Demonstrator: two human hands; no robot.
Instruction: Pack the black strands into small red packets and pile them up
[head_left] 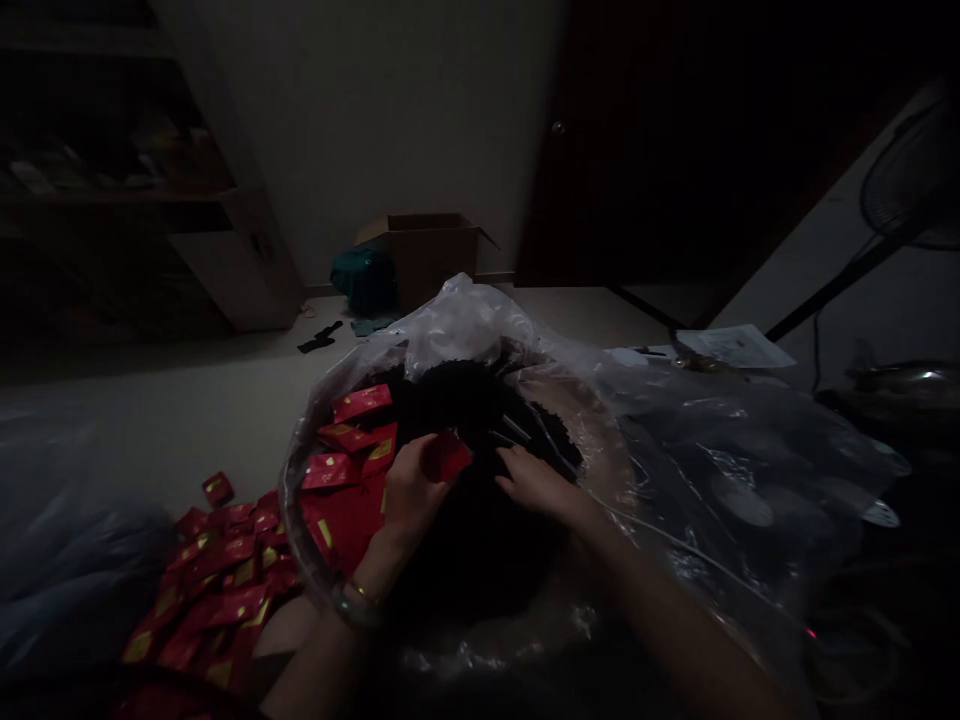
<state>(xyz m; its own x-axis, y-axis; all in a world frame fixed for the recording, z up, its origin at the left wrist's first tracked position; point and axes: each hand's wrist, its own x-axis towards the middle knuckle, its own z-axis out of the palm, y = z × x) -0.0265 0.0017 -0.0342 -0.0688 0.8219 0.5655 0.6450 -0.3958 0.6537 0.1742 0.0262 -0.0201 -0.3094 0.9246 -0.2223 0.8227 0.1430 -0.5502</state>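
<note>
My left hand is closed around a small red packet, held over a wide round container lined with clear plastic. Dark loose material, perhaps dried leaves, fills much of the container. Above that material is my right hand, its thumb and fingers a little apart, with nothing visible between them. Red packets with gold marks lie inside the container along its left side. Near my right hand, thin pale sticks or handles rest on the dark material. Dim light hides fine detail.
Many more red packets are heaped left of the container. Clear plastic sheeting spreads to the right, with a thin cable across it. An open cardboard box and a green bag stand by the wall. A fan is at right.
</note>
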